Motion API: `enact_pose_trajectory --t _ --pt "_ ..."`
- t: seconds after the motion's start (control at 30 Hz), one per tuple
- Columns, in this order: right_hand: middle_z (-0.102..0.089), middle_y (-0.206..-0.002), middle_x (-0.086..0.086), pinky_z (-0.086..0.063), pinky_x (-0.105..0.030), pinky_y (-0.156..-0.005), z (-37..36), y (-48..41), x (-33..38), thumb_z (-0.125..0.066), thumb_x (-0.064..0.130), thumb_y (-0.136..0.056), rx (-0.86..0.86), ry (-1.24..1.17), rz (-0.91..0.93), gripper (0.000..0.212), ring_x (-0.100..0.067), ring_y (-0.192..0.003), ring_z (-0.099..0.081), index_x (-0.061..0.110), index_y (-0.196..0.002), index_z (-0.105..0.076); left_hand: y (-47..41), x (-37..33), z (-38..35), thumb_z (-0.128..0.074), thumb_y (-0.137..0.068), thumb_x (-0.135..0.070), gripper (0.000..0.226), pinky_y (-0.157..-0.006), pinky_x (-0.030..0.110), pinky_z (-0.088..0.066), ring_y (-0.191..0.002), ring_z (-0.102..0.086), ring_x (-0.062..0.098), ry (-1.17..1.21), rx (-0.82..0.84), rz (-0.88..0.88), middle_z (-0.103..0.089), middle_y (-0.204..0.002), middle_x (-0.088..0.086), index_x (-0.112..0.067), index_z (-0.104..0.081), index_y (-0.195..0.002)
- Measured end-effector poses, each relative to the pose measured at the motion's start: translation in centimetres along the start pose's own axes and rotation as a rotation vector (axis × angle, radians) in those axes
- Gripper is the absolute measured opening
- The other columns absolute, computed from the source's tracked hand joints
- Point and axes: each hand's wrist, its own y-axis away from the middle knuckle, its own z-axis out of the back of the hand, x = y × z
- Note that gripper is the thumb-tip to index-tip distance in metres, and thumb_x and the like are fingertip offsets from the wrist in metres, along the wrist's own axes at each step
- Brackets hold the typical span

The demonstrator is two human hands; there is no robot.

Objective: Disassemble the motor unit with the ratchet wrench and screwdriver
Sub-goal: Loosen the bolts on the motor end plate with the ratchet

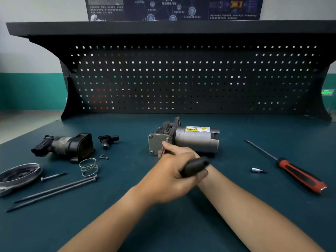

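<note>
Motor unit (174, 138) sits mid-bench (236, 206), looks heavy, rigid metal, best steadied by its casing (197, 141); left hand (169, 177) grips the wrench handle (195, 165), right hand (175, 149) at the end plate (156, 144), grip unclear

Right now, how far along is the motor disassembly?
Done: a black housing, spring, round cover and long bolts lie removed at left. In hand: left hand grips the ratchet wrench, right hand pinches its head at the end plate. Left: the plate's bolts still sit on the motor unit; screwdriver lies aside.
</note>
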Motion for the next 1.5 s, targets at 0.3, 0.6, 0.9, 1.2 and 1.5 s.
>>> enact_pose_trajectory --t 0.3,0.6,0.9,1.2,1.5 --pt "-0.067 -0.055 -0.009 -0.053 -0.020 -0.045 -1.1 -3.1 -0.9 -0.037 0.011 -0.099 -0.029 -0.076 -0.139 0.030 -0.016 -0.047 -0.066 -0.001 -0.079 -0.055 -1.6 2.1 4.7 -0.050 -0.094 -0.017 0.038 -0.036 0.012 -0.020 -0.030 -0.022 0.005 0.803 -1.003 0.499 -0.026 -0.038 -0.010 -0.017 -0.028 -0.063" --pt "-0.066 -0.054 -0.002 -0.049 -0.018 -0.050 -0.4 -2.3 -1.7 -0.056 0.014 -0.086 0.005 0.013 -0.045 0.020 -0.006 -0.050 -0.063 -0.002 -0.074 -0.058 0.0 0.0 0.0 -0.061 -0.080 -0.028 0.016 -0.054 0.027 -0.043 -0.061 -0.059 0.021 -0.210 0.141 -0.036 -0.061 -0.064 0.003 -0.013 -0.061 -0.077" --pt "-0.069 -0.060 -0.013 -0.055 -0.021 -0.051 -0.6 -3.0 -0.7 -0.032 0.002 -0.097 0.044 -0.183 -0.179 0.028 -0.020 -0.052 -0.068 -0.003 -0.084 -0.056 -0.9 2.3 4.6 -0.055 -0.090 -0.028 0.037 -0.037 0.013 -0.024 -0.033 -0.025 0.004 0.666 -0.896 0.433 -0.030 -0.040 -0.012 -0.018 -0.031 -0.063" --pt "-0.051 -0.124 -0.027 -0.052 -0.013 -0.059 -0.3 -1.0 -0.4 -0.034 0.001 -0.096 0.025 -0.178 -0.144 0.017 -0.034 -0.117 -0.048 -0.008 -0.109 -0.042 0.5 0.9 0.4 -0.055 -0.077 -0.044 0.042 -0.048 0.026 -0.035 -0.052 -0.044 0.013 -0.186 -0.038 -0.017 -0.053 -0.057 0.003 -0.002 -0.059 -0.075" --pt "-0.065 -0.049 -0.003 -0.046 -0.014 -0.039 -1.0 -2.7 -0.4 -0.047 0.006 -0.095 -0.038 -0.060 -0.124 0.019 -0.009 -0.041 -0.062 0.002 -0.080 -0.056 -1.1 0.6 1.9 -0.071 -0.072 -0.030 0.033 -0.035 0.012 -0.027 -0.032 -0.030 0.001 0.697 -0.793 0.369 -0.036 -0.038 -0.007 -0.017 -0.042 -0.064"
